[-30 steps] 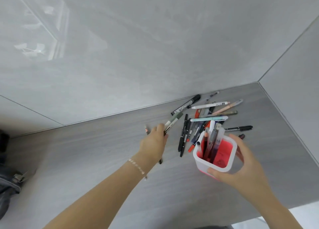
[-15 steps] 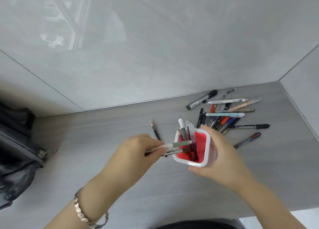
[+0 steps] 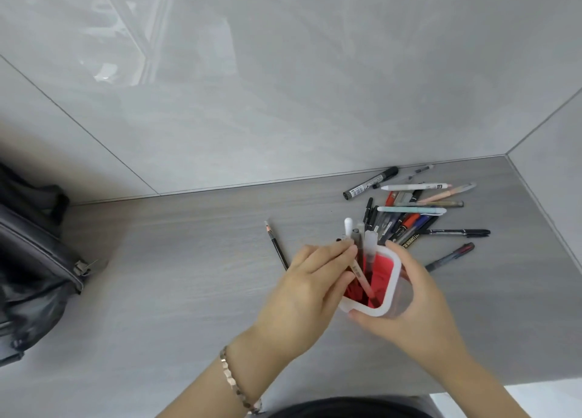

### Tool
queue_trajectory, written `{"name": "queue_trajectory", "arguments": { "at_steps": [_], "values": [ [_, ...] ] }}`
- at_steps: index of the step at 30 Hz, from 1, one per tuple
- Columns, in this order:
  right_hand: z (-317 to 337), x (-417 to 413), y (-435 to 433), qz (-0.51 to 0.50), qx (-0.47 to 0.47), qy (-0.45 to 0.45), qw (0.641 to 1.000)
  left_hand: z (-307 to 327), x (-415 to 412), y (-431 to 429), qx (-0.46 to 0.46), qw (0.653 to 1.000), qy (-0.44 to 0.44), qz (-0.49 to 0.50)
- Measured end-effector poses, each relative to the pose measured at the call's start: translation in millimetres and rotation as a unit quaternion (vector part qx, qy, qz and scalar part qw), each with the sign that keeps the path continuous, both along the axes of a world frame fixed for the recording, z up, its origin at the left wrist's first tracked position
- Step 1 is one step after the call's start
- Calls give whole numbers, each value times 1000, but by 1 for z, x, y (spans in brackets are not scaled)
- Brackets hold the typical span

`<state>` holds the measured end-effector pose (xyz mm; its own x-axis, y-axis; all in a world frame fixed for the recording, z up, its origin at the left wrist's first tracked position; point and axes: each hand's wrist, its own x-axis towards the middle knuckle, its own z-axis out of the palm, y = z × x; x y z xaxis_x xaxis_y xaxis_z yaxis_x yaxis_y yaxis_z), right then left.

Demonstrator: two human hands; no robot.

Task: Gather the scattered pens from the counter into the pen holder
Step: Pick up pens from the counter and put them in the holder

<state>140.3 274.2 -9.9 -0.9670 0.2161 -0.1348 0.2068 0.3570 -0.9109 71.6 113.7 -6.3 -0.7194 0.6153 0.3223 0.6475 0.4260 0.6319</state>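
Note:
A white pen holder with a red inside is tilted toward me, and my right hand grips it from the right side. My left hand is at the holder's left rim, fingers closed on a pale pen whose lower end is inside the holder. Several pens stand in the holder. A pile of scattered pens lies behind it near the back wall. A dark pencil lies alone to the left, and a dark red-tipped pen to the right.
A black bag sits at the left end of the grey counter. Glossy grey walls close the back and right side, forming a corner at the far right. The counter's front edge runs below my arms.
My left hand carried the pens from level at the holder's left to upright, with their ends now inside it. The holder has tipped more toward me.

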Motion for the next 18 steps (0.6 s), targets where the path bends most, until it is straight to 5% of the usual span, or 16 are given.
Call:
{"name": "queue_trajectory", "arguments": {
  "at_steps": [2, 4, 8, 14, 16, 18],
  "values": [
    [-1, 0, 4, -17, -5, -1, 1000, 1, -6, -5, 27, 998, -53, 9],
    [-1, 0, 9, -31, -15, -12, 999, -17, -23, -12, 38, 986, -110, 120],
    [-2, 1, 17, -54, -9, -35, 998, -68, -67, -22, -151, 883, -283, 342],
    [1, 9, 25, -42, -2, -45, 998, -93, -95, -26, -213, 851, -336, 344],
    [1, 12, 27, -45, -5, -41, 998, -79, -96, -17, -161, 858, -351, 339],
    [0, 13, 28, -47, -14, -41, 998, -43, -84, 0, 20, 871, -366, 328]
  ]
}}
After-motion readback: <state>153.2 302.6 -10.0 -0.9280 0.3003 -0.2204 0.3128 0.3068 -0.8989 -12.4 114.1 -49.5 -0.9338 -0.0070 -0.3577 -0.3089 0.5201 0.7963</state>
